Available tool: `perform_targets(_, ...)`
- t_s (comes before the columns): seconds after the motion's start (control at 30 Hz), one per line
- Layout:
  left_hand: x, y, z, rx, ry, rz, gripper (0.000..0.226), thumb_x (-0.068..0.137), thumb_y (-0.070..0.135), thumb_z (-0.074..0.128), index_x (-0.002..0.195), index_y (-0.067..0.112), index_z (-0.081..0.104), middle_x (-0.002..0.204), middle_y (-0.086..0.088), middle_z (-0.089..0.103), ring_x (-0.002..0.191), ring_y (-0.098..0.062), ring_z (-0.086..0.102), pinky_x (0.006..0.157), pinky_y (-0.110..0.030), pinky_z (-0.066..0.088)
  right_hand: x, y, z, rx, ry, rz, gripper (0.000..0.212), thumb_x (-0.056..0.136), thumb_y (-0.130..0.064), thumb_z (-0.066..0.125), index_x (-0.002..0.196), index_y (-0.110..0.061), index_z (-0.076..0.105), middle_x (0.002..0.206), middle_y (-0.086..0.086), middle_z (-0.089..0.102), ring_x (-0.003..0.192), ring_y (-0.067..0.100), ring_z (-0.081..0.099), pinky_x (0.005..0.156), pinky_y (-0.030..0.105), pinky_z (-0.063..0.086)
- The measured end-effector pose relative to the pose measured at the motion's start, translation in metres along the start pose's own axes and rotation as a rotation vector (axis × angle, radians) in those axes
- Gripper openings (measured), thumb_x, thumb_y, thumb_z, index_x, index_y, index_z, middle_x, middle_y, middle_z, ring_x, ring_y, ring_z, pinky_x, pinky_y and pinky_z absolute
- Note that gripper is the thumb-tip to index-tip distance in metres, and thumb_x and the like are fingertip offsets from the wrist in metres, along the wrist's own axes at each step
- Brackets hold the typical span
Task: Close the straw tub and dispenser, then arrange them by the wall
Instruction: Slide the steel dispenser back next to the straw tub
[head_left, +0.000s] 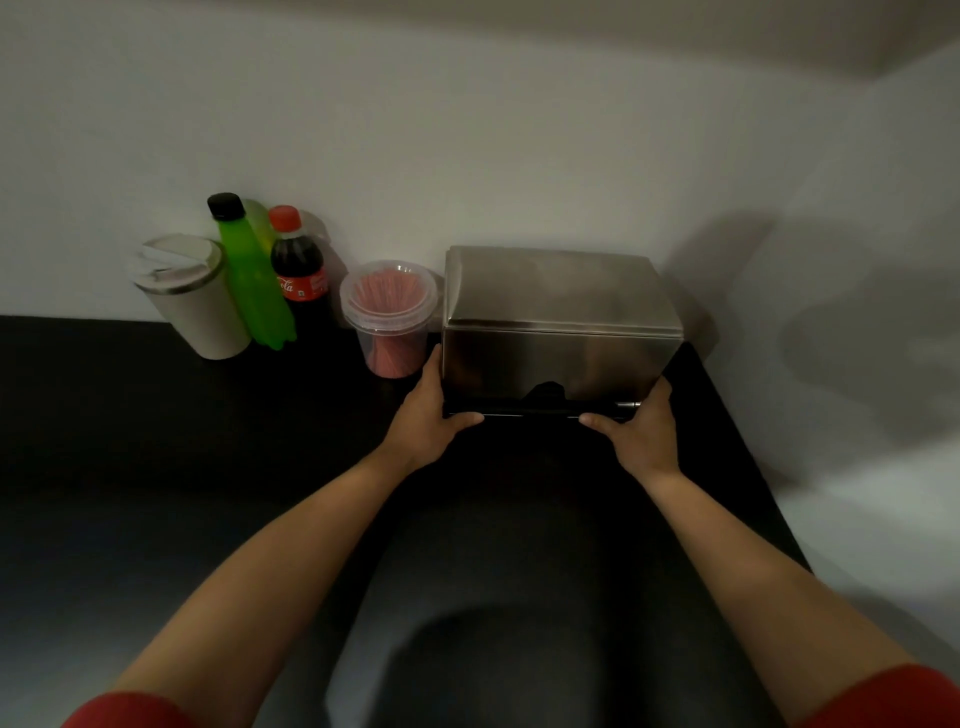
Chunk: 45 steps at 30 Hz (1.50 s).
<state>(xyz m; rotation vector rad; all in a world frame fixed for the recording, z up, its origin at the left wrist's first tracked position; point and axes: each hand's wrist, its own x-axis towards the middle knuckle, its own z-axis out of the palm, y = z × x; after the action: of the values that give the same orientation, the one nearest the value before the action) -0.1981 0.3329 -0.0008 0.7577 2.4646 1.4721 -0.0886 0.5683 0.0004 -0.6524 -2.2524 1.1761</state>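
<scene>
A steel straw dispenser (561, 322) stands on the black counter close to the white wall, its lid down. My left hand (434, 410) grips its lower left corner and my right hand (641, 426) grips its lower right corner, thumbs on the black front tray. Just left of the dispenser, almost touching it, stands a clear plastic tub (390, 317) full of red straws, with a clear lid on top.
By the wall at the left stand a white tumbler (195, 299), a green bottle (249, 270) and a cola bottle (301, 265). The black counter (156, 415) ends at the right just beyond the dispenser. The wall (467, 130) runs behind everything.
</scene>
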Motion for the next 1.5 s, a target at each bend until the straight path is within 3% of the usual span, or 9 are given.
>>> perform_targets(0.53,0.002,0.004,-0.004,-0.031,0.029,-0.153,0.093,0.070,0.015,0.081,0.144,0.013,0.024,0.143,-0.010,0.046,0.131,-0.025,0.044,0.097,-0.024,0.034,0.003,-0.005,-0.003,-0.112,-0.058,0.145,0.090,0.063,-0.023,0.085,0.132,-0.006,0.030,0.138,0.014,0.044,0.126,0.030,0.043,0.094,0.028,0.032)
perform_targets(0.8,-0.014,0.013,-0.007,-0.061,0.080,-0.178,0.084,0.073,0.013,0.079,0.142,0.012,0.033,0.140,-0.010,0.050,0.129,-0.024,0.048,0.108,-0.039,0.040,-0.011,-0.020,-0.005,-0.161,-0.029,0.186,0.099,0.063,-0.024,0.085,0.141,-0.008,0.026,0.143,0.013,0.039,0.131,0.028,0.038,0.106,0.036,0.034)
perform_targets(0.9,-0.024,0.019,-0.011,-0.049,0.116,-0.174,0.077,0.074,0.017,0.079,0.139,0.012,0.038,0.136,-0.010,0.054,0.126,-0.023,0.051,0.106,-0.035,0.041,-0.020,-0.028,-0.008,-0.206,-0.069,0.246,0.101,0.069,-0.030,0.081,0.145,-0.009,0.018,0.148,0.013,0.032,0.135,0.029,0.033,0.108,0.043,0.034)
perform_targets(1.07,-0.038,0.031,-0.013,-0.024,0.172,-0.187,0.073,0.074,0.024,0.079,0.137,0.019,0.041,0.132,-0.006,0.056,0.122,-0.022,0.053,0.099,-0.032,0.043,-0.038,-0.040,-0.017,-0.238,-0.079,0.211,0.086,0.076,-0.028,0.075,0.143,-0.009,0.025,0.145,0.013,0.035,0.131,0.029,0.037,0.105,0.039,0.037)
perform_targets(1.23,-0.059,0.039,-0.018,0.015,0.218,-0.126,0.067,0.073,0.022,0.078,0.132,0.023,0.047,0.130,-0.001,0.057,0.120,-0.016,0.053,0.089,-0.020,0.038,-0.054,-0.055,-0.026,-0.280,-0.070,0.178,0.078,0.078,-0.030,0.072,0.140,-0.008,0.030,0.140,0.015,0.040,0.127,0.030,0.041,0.097,0.037,0.040)
perform_targets(1.5,-0.086,0.040,-0.035,0.056,0.295,-0.094,0.062,0.076,0.028,0.076,0.130,0.018,0.048,0.125,-0.005,0.059,0.116,-0.020,0.056,0.091,-0.026,0.042,-0.079,-0.082,-0.010,-0.260,-0.180,0.071,0.062,0.081,-0.032,0.068,0.133,-0.011,0.041,0.135,0.012,0.045,0.123,0.028,0.045,0.097,0.033,0.039)
